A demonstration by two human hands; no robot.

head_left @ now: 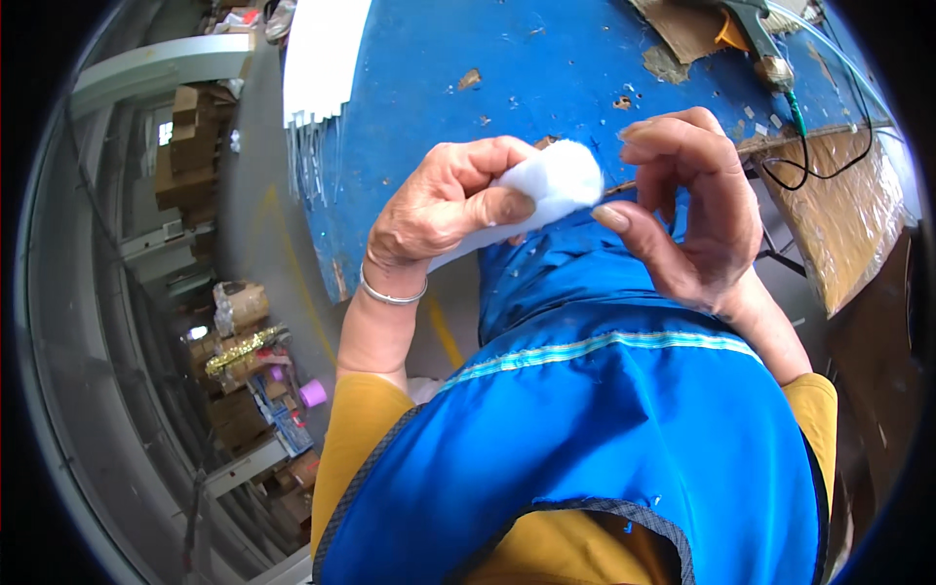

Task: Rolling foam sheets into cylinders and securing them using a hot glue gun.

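Clearly soft and feather-light, the white foam pad (551,185) would squash under any firm squeeze, so its thicker rounded end looks the best place to hold; the left hand (444,210) pinches it there, raised above the blue worktop (546,58), while the right hand (697,210) hovers beside it, fingers apart (holding nothing)
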